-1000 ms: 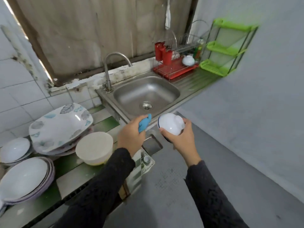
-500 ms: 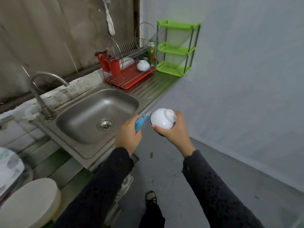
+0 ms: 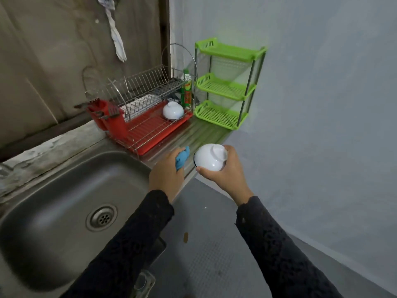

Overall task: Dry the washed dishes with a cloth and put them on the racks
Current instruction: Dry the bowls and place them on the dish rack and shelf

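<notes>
My right hand (image 3: 225,176) grips a small white bowl (image 3: 209,157), turned bottom-up, over the ribbed drainboard's front edge. Just left of it, my left hand (image 3: 165,176) holds a bunched blue cloth (image 3: 182,157); cloth and bowl are slightly apart. Behind them a wire dish rack (image 3: 148,127) with a red tray stands on the counter. A second white bowl (image 3: 173,110) lies upside down at its right end. A green three-tier plastic rack (image 3: 225,87) stands to the right against the wall, its shelves bare.
A steel sink (image 3: 71,203) with a drain fills the lower left. A red cutlery holder (image 3: 107,117) hangs on the wire rack's left end. A green dish-soap bottle (image 3: 186,89) stands between the two racks. Grey floor lies below the counter edge.
The view has swung right and closer to the racks; the plates and tap have left the frame. Both hands, still with cloth and bowl, have moved toward the drainboard.
</notes>
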`<state>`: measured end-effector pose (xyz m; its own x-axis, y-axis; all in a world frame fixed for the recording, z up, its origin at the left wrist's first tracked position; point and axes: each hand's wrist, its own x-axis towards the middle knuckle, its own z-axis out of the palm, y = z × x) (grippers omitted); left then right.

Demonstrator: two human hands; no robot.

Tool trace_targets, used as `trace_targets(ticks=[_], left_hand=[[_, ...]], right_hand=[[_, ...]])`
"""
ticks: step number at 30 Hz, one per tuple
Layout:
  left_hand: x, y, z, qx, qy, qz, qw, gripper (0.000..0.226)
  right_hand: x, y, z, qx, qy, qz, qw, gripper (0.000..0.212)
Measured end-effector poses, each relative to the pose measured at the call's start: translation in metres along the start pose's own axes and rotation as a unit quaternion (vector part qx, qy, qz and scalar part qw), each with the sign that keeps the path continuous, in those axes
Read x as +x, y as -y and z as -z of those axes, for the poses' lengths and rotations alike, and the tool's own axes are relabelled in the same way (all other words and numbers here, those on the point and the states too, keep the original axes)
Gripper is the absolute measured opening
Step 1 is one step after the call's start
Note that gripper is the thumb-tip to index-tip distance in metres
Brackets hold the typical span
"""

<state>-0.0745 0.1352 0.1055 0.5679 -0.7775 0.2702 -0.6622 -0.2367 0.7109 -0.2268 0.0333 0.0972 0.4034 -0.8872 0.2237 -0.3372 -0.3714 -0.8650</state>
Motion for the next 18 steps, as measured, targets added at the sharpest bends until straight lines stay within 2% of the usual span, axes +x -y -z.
trace_targets(ticks=[11, 18], left_hand=[[0.105, 0.022, -0.047, -0.011, -0.061, 0.028, 0.998, 0.051], [0.169, 0.051, -0.083, 0.024, -0.133, 0.118, 0.984, 0.056]], right_hand=[[0.123, -0.048, -0.02, 0.012, 0.037, -0.005, 0.999, 0.087], [0.232, -0.084, -0.064, 0.02, 0.155, -0.015, 0.988, 0.09]])
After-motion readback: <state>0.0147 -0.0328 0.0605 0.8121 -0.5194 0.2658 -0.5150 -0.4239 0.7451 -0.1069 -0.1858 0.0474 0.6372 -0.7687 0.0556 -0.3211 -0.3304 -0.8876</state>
